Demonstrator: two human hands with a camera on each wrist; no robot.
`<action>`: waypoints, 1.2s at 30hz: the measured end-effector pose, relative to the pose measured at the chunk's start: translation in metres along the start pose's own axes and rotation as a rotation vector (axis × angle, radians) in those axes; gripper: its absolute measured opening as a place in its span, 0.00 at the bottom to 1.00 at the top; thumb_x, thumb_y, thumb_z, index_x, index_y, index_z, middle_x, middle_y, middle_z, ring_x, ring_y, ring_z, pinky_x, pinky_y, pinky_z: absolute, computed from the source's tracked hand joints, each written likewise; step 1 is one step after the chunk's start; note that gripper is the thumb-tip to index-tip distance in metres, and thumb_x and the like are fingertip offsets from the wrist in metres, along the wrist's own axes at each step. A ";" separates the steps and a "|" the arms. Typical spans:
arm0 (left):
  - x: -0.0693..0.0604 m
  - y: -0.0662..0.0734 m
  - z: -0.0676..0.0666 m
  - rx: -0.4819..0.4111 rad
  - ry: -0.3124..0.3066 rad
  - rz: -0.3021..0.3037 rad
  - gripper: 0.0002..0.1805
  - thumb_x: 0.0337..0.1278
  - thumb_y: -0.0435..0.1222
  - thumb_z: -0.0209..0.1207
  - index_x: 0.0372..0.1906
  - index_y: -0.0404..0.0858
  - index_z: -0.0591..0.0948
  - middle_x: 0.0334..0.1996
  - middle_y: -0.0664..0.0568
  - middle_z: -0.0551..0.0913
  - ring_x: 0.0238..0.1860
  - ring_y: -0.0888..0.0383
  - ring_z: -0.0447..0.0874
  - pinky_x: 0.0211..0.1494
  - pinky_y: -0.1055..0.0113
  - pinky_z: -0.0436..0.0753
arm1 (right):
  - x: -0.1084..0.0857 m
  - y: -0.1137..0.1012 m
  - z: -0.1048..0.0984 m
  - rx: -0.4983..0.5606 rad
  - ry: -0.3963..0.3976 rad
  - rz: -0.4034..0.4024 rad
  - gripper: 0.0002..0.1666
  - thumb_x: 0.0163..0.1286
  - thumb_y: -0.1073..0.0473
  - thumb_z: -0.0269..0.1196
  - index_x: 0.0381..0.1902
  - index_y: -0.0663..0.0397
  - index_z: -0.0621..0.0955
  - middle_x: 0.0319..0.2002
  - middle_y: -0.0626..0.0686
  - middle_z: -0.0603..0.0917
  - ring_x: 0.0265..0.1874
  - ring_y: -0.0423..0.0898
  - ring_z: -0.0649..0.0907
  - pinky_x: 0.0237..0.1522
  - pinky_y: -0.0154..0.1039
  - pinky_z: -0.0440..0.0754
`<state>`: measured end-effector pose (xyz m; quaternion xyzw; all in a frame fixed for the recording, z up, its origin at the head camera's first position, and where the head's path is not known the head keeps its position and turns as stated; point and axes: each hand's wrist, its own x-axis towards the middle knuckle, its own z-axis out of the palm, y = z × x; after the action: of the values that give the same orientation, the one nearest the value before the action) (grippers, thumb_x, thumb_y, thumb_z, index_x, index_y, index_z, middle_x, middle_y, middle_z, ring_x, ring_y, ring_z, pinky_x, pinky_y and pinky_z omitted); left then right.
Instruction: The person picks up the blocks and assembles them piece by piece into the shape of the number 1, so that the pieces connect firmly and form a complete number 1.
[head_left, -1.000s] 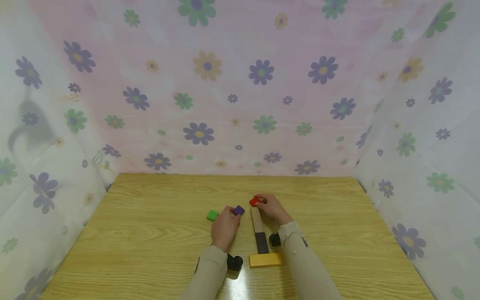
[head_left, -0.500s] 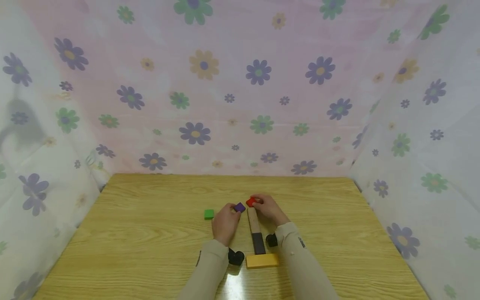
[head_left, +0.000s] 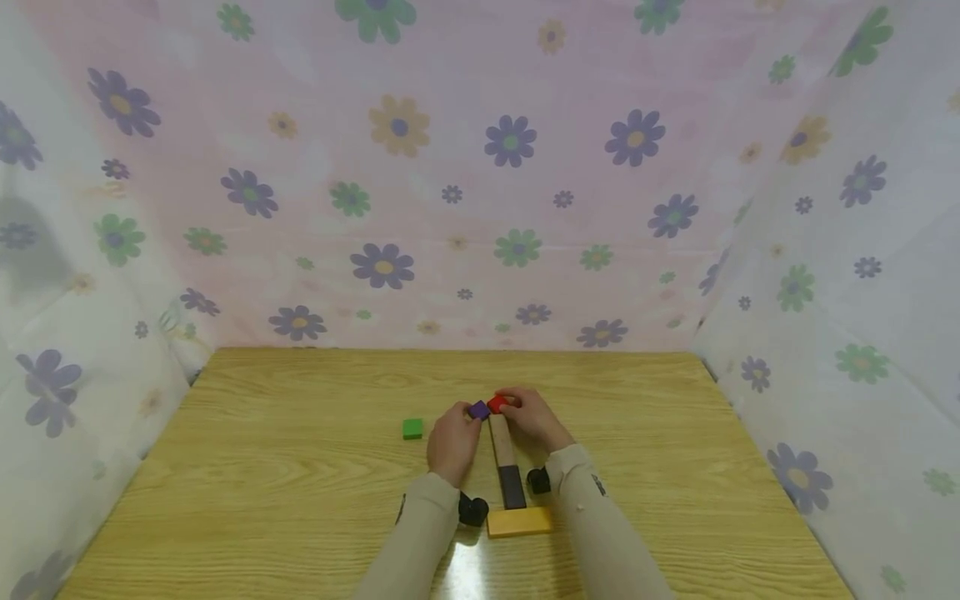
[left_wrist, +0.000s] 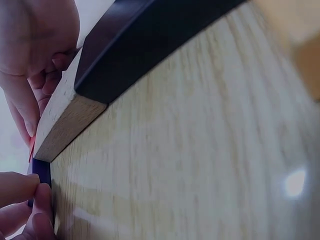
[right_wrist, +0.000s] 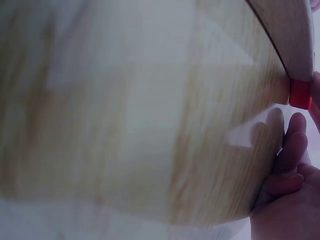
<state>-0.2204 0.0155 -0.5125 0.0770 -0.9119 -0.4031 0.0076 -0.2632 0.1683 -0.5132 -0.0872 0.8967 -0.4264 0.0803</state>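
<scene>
My left hand (head_left: 453, 445) pinches a small purple block (head_left: 478, 410) between thumb and finger at the far end of a natural wood block (head_left: 501, 440). Just right of the purple block, my right hand (head_left: 531, 418) pinches a small red block (head_left: 497, 404). In the left wrist view the purple block (left_wrist: 42, 171) sits close against the wooden block's end. The right wrist view has the red block (right_wrist: 300, 94) at that same end. A black block (head_left: 512, 487) continues the wooden one toward me, and a yellow block (head_left: 519, 522) lies crosswise below it.
A green block (head_left: 412, 429) lies on the table (head_left: 285, 467) left of my left hand. Black wrist cameras stick out from both sleeves, the left camera (head_left: 472, 510) near the yellow block. Flower-patterned cloth (head_left: 420, 208) stands behind and on both sides.
Both hands have come closer together, bringing the purple and red blocks nearly side by side above the wooden block's end. The whole view has shifted slightly.
</scene>
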 end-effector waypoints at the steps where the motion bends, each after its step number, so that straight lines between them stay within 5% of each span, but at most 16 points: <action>1: 0.000 0.001 0.000 0.001 -0.002 0.000 0.14 0.53 0.42 0.57 0.45 0.44 0.79 0.34 0.54 0.82 0.25 0.60 0.75 0.26 0.64 0.70 | 0.000 0.000 0.000 0.003 0.000 -0.005 0.19 0.65 0.64 0.55 0.54 0.59 0.74 0.46 0.59 0.78 0.43 0.51 0.77 0.45 0.46 0.73; 30: 0.003 0.001 -0.001 0.004 -0.046 0.032 0.16 0.51 0.43 0.59 0.46 0.43 0.78 0.27 0.56 0.81 0.22 0.62 0.74 0.22 0.65 0.68 | -0.002 0.001 0.000 0.036 -0.013 0.001 0.19 0.66 0.64 0.52 0.55 0.58 0.73 0.46 0.59 0.77 0.41 0.49 0.77 0.43 0.44 0.73; 36: 0.002 -0.001 0.000 -0.015 -0.050 0.039 0.17 0.50 0.42 0.59 0.47 0.43 0.77 0.27 0.56 0.81 0.23 0.61 0.75 0.24 0.65 0.69 | -0.005 0.002 -0.003 0.035 -0.005 -0.058 0.19 0.66 0.61 0.53 0.54 0.58 0.74 0.46 0.61 0.76 0.42 0.51 0.76 0.42 0.44 0.73</action>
<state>-0.2223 0.0142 -0.5134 0.0493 -0.9101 -0.4114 -0.0066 -0.2592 0.1728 -0.5127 -0.1130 0.8861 -0.4438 0.0716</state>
